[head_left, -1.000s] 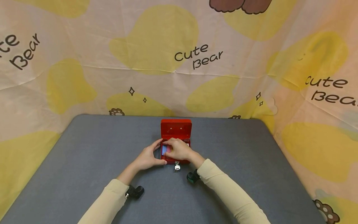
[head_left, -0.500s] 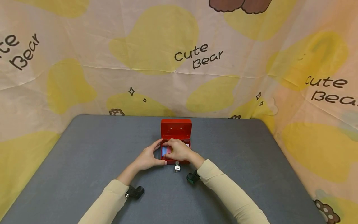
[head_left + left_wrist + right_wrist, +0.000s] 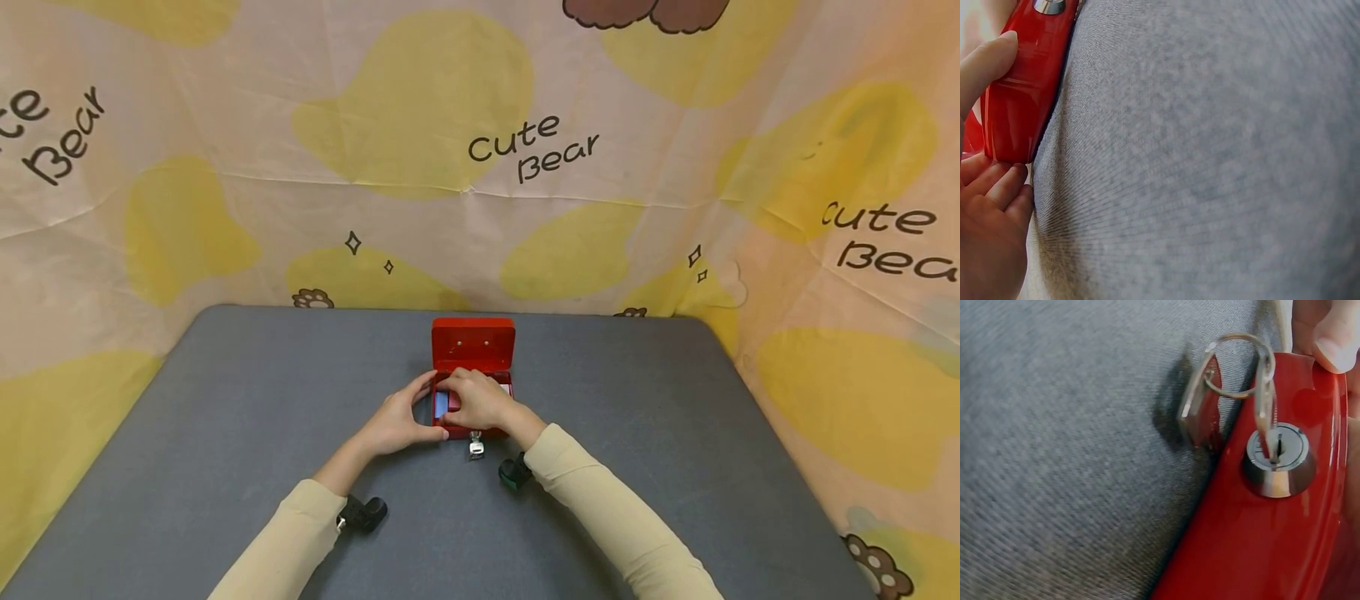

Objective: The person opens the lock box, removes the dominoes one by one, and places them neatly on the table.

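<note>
A red cash box (image 3: 472, 343) sits near the table's back edge, its lid raised. My left hand (image 3: 392, 423) grips the box's left end, thumb on the front wall and fingers at the side, as the left wrist view shows. Over the opening, my right hand (image 3: 483, 400) reaches in, thumb and fingers curled about a flat pink piece (image 3: 454, 402); the palm hides most of it. Left of that lies a flat blue piece (image 3: 441, 405). A key (image 3: 1265, 409) stands in the front lock (image 3: 1291, 450), a second one hanging from its ring.
The grey tabletop (image 3: 637, 400) spreads around the box. Behind it and at both sides hangs a patterned cloth (image 3: 420, 100). Something white (image 3: 506, 388) shows at the box's right edge. Black wrist cameras (image 3: 363, 514) sit on both wrists, low over the table.
The right hand has shifted very slightly inside the box, and less of the pink piece's yellowish edge shows. My left hand and the box have stayed in place.
</note>
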The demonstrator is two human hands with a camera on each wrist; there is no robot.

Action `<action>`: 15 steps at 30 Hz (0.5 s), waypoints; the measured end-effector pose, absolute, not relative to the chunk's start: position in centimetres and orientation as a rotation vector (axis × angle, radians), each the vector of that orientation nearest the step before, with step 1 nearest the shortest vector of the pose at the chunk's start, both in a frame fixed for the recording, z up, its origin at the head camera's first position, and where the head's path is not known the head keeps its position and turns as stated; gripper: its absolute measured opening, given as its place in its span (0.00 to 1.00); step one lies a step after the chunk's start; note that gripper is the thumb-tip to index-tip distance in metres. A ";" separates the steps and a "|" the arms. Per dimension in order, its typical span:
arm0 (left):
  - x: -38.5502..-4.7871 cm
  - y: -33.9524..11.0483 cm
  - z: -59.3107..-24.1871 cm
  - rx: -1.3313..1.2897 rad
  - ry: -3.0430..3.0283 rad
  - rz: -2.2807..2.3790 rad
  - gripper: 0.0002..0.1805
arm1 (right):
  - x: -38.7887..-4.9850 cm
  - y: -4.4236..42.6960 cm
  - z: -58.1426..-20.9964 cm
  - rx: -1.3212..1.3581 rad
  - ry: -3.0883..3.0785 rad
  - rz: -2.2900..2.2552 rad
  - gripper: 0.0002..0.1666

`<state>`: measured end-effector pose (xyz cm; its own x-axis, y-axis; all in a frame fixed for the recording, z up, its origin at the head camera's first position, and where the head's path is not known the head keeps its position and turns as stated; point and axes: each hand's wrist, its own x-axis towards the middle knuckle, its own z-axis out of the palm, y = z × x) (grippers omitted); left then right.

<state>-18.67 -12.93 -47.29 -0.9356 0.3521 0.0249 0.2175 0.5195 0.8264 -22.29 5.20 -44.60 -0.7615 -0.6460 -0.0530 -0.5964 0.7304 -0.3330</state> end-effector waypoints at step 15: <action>-18.8 -12.9 -47.1 0.480 2.618 1.380 0.52 | -22.5 4.6 -44.0 -0.973 2.774 -0.337 0.31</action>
<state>-18.81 -12.86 -47.12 -0.9387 0.3441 0.0221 0.2126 0.5273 0.8226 -22.48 4.62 -44.01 -0.7689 -0.6321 -0.0963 -0.5907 0.7598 -0.2716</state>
